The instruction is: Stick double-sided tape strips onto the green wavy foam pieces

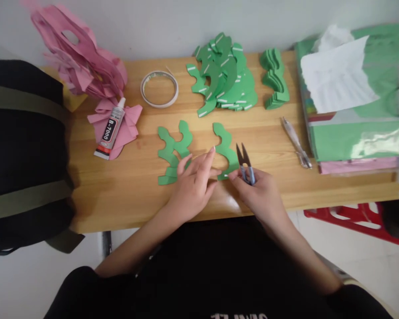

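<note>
My right hand [261, 190] is closed around small thread snips [246, 166], their dark blades pointing away from me. Its thumb and fingertip touch the lower end of a wavy green paper cutout [226, 148], where a small white strip shows. My left hand [196, 184] rests with fingers spread, between that cutout and a pair of similar green cutouts [168, 148] on the left; its fingers partly cover these. Behind both hands lies a heap of green cutouts [228, 79] with short white strips on them. A roll of tape [159, 105] sits left of the heap.
A neat stack of green pieces [275, 79], a pen [295, 141] and a plastic-wrapped pack of green sheets [355, 139] are on the right. Pink paper shapes [83, 57] and a glue tube [109, 130] stand left, beside a black bag [23, 141]. A wall borders the table's back.
</note>
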Motion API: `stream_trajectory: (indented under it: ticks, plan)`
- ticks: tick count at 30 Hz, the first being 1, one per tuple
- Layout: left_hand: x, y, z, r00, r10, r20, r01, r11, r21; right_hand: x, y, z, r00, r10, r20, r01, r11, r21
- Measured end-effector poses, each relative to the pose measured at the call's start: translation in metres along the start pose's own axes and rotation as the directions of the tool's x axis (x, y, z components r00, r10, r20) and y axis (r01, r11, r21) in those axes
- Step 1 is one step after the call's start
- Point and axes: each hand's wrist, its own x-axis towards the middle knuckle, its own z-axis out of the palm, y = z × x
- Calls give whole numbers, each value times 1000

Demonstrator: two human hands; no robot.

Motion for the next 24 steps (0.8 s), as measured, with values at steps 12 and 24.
stream_trajectory:
  ticks: [12, 24]
  plan:
    - [-7, -1, 3, 1000, 9, -5, -9, 1000, -2, 8, 4, 14, 999, -40, 23, 43, 985, -168]
    - [-39, 3, 8, 967, 252, -46, -230, 931, 283, 5, 7, 20, 996, -87, -38, 72, 955, -289]
